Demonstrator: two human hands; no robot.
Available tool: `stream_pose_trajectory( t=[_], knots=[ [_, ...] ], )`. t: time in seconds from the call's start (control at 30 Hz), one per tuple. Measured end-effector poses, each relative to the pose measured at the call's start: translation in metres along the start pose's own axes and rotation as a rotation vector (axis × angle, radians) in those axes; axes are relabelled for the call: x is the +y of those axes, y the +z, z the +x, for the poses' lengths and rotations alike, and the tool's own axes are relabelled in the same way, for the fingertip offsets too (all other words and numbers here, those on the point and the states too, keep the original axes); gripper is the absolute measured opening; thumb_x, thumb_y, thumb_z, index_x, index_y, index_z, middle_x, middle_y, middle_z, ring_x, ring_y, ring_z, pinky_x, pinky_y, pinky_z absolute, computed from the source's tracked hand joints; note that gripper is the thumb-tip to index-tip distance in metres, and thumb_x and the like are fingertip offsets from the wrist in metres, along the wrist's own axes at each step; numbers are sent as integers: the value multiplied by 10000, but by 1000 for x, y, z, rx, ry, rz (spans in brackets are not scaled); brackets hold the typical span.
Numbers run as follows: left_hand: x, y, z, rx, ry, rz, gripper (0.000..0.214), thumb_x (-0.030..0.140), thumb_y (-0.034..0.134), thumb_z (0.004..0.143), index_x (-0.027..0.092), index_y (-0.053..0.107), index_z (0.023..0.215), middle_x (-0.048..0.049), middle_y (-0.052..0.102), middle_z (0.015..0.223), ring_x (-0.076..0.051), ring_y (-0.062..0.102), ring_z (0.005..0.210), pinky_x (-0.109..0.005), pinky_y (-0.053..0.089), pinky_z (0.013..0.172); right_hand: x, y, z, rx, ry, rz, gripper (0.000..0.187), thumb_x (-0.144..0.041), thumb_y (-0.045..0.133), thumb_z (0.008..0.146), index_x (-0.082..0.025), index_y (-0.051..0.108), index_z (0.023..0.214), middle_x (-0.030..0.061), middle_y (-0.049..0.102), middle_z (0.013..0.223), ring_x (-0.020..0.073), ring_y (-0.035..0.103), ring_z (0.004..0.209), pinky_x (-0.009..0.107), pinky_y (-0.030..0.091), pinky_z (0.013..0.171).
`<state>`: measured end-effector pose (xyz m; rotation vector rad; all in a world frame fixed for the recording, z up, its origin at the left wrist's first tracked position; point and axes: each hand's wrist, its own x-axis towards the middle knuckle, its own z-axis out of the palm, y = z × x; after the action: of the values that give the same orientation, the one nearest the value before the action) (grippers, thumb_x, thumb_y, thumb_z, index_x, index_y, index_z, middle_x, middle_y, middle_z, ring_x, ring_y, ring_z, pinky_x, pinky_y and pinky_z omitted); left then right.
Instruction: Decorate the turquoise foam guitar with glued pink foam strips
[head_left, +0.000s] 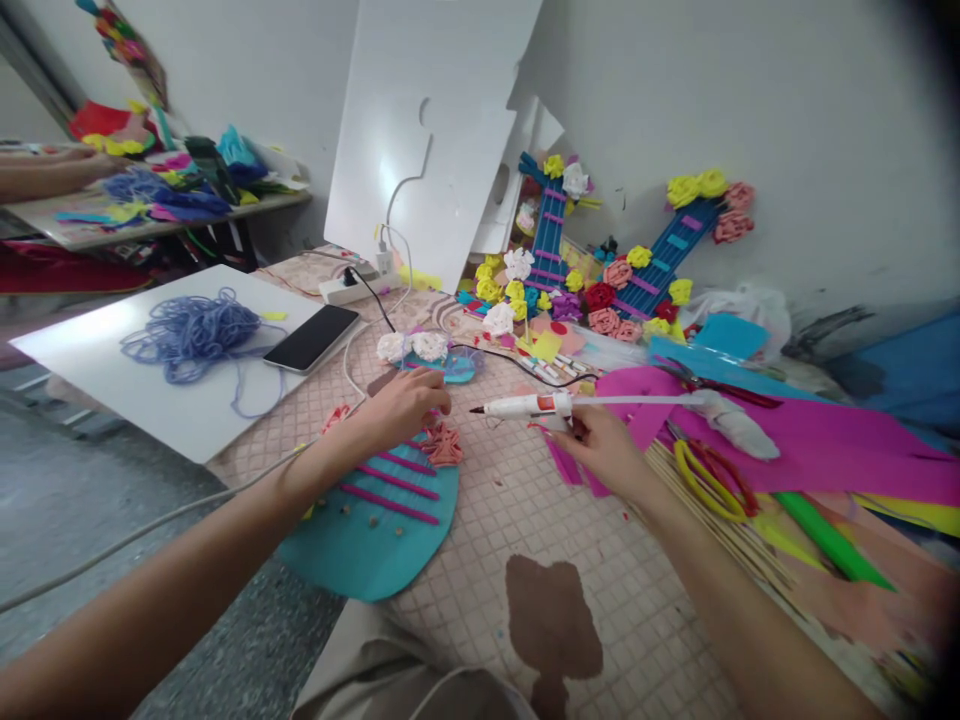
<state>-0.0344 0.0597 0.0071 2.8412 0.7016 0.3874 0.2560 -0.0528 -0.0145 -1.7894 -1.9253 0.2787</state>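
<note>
My right hand [600,448] is wrapped round the handle of a white hot glue gun [529,405], with a long glue stick out of its back. The gun's dark nozzle points left toward my left hand [405,405]. That hand is above a turquoise rounded craft piece [360,562], its fingers bent together; what they pinch is mostly hidden. Magenta strips [394,490] run across the piece, and a salmon paper flower [444,446] sits at its upper right edge. White paper flowers [412,346] lie just beyond my left hand.
A phone [313,338] and a tangle of blue-purple yarn [191,335] lie on a white board at left. Yellow-handled scissors [705,480], sticks and magenta sheets [817,440] are at right. Flowered guitar shapes [551,235] lean at the back. Another person's hands [60,165] rest at a far table.
</note>
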Motion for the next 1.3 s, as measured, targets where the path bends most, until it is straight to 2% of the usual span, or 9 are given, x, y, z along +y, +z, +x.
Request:
stream_pose_trajectory(
  t=[0.17, 0.3, 0.47, 0.63, 0.77, 0.97, 1.17, 1.3],
  knots=[
    [0, 0, 4, -34, 43, -19, 145, 63, 537, 796, 154, 626, 724, -68, 612, 859, -181, 557, 834, -301, 417, 767, 0, 0, -2, -1, 20, -14, 289, -350, 566, 819, -141, 665, 992, 63, 626, 789, 183, 522, 669, 284, 377, 581],
    [-1, 2, 4, -5, 15, -53, 193, 61, 485, 809, 152, 590, 676, -48, 592, 756, -151, 538, 714, -272, 402, 692, 0, -1, -3, 19, 27, -9, 288, -364, 569, 818, -149, 669, 982, 59, 619, 789, 184, 521, 673, 287, 382, 584],
    [1, -1, 0, 138, -142, -122, 165, 100, 438, 848, 143, 585, 787, -44, 622, 762, -136, 555, 691, -252, 410, 662, 0, 0, -4, 42, 47, 0, 295, -379, 572, 821, -140, 666, 968, 68, 624, 799, 188, 527, 687, 299, 400, 601],
    [15, -19, -15, 251, -289, -172, 118, 150, 464, 849, 153, 573, 804, 0, 613, 686, -109, 530, 599, -221, 390, 576, -4, -1, -3, 89, 22, 36, 292, -407, 563, 835, -155, 623, 968, 92, 630, 921, 229, 560, 810, 334, 435, 675],
    [32, -28, -39, 194, -363, -192, 193, 285, 504, 880, 169, 606, 764, 15, 599, 632, -107, 515, 561, -228, 368, 546, -19, -2, 2, 55, -20, 109, 293, -441, 524, 873, -167, 576, 961, 76, 628, 876, 217, 567, 770, 325, 435, 668],
    [47, -15, -73, 150, -393, -190, 178, 287, 500, 902, 184, 627, 833, -16, 649, 759, -147, 586, 680, -260, 418, 616, -42, -2, 21, 13, -93, 78, 282, -420, 543, 876, -158, 574, 976, 78, 636, 882, 220, 580, 773, 318, 430, 676],
    [54, -7, -90, 121, -434, -230, 173, 274, 489, 914, 194, 622, 838, -5, 661, 795, -145, 604, 707, -257, 425, 645, -59, -4, 34, -31, -251, 3, 192, -354, 537, 892, -178, 574, 958, 73, 642, 912, 227, 590, 826, 329, 445, 723],
    [59, -5, -96, 115, -446, -242, 173, 268, 498, 910, 190, 626, 824, -6, 653, 788, -151, 597, 714, -264, 425, 659, -66, -5, 36, -76, -295, -58, 147, -311, 553, 893, -176, 572, 947, 79, 640, 930, 231, 594, 849, 325, 447, 731]
  ],
)
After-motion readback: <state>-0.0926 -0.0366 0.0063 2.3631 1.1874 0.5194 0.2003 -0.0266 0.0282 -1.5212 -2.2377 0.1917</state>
